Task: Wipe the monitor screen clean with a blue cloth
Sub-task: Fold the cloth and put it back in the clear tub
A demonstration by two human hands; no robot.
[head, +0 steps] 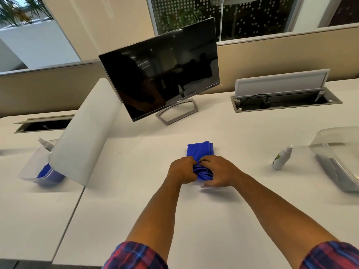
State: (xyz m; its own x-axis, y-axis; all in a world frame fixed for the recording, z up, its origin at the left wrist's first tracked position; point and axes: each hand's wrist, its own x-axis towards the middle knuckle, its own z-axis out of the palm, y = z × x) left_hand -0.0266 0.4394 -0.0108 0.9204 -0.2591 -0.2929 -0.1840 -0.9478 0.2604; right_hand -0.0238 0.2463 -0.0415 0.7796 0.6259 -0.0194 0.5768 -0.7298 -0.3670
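Both hands meet mid-desk: left hand (182, 169) and right hand (219, 171) each have a curled grip on the bunched near end of the blue cloth (201, 152); its far end lies flat on the desk (136, 191). Monitor (161, 70) stands beyond, screen dark, tilted. Spray bottle (281, 157) well to the right, beside a clear bin (338, 166).
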